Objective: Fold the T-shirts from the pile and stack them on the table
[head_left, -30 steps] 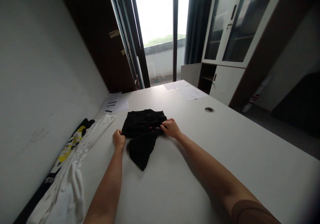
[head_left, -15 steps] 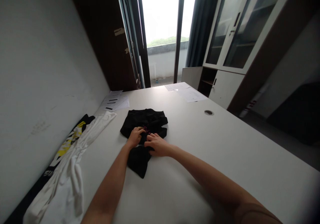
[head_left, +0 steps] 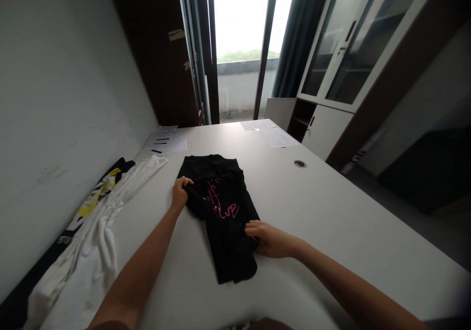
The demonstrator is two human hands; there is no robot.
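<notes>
On the white table lies a black shirt with pink lettering on its front, partly spread, its near part bunched and wrinkled. My left hand pinches the shirt's left edge, fingers closed on the cloth. Lower down on the opposite side, my right hand grips the right edge with fingers curled over the fabric. The cloth between both hands is lifted in loose folds, and part of the lettering disappears in them.
White clothes and a black, yellow and white garment lie along the left wall. Papers rest at the far left, more sheets at the far right. A round cable hole sits near the right edge.
My hands have moved apart, the left outward to the left, the right outward and nearer me. The bunched shirt has opened out, and the pink lettering now shows.
</notes>
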